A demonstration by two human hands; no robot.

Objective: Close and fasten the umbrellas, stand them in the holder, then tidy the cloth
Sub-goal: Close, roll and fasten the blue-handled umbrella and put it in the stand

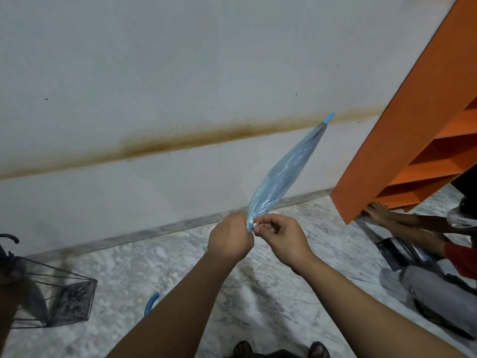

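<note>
Blue umbrella (281, 174) between wall, shelf (402, 140)

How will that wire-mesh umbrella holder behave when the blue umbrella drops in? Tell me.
The black wire-mesh umbrella holder looks light and open-framed, so it may tip or slide on the polished marble floor. The dark umbrella already inside probably steadies it somewhat.

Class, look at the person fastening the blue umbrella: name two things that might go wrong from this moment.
1. The right hand only pinches the small white strap end; it may slip, letting the blue umbrella unfurl.
2. The umbrella's tip points toward the orange shelf unit; a swing might strike it or the seated person beside it.
</note>
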